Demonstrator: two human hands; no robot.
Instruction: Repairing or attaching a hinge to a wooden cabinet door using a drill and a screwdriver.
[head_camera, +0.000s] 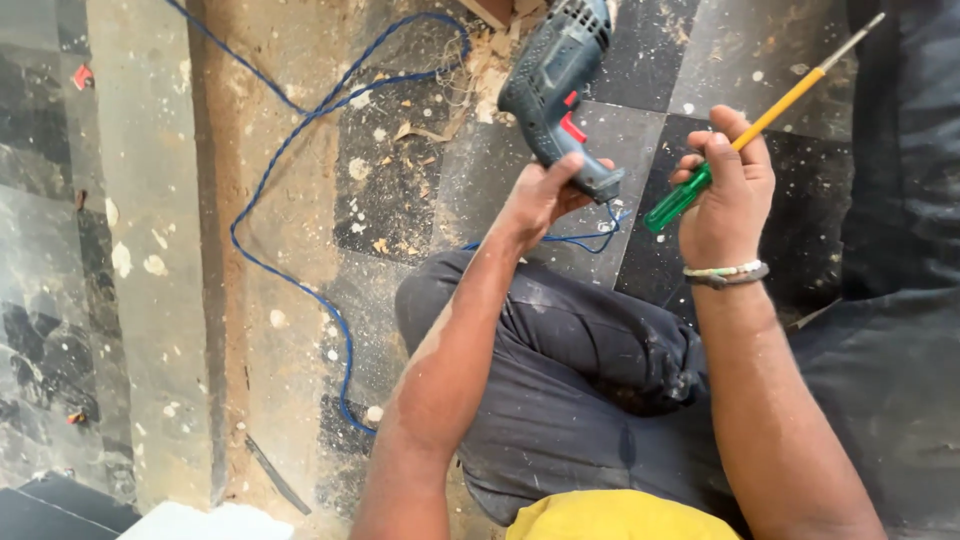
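Note:
My left hand (537, 198) grips the handle of a blue-grey electric drill (556, 82) with a red trigger, its body pointing up toward the top of the view. A twisted blue cord (290, 270) runs from the drill across the floor. My right hand (728, 190) is closed around a screwdriver (745, 135) with a green handle, a yellow sleeve and a metal tip that points to the upper right. A bracelet sits on my right wrist. My bent knee in dark trousers (560, 340) lies below both hands.
The floor is dark speckled tile (400, 180), dusty and spattered with white paint. A pale concrete strip (150, 250) runs down the left. Wood shavings and debris (490, 50) lie near the drill's front. A dark fabric mass (900, 200) fills the right side.

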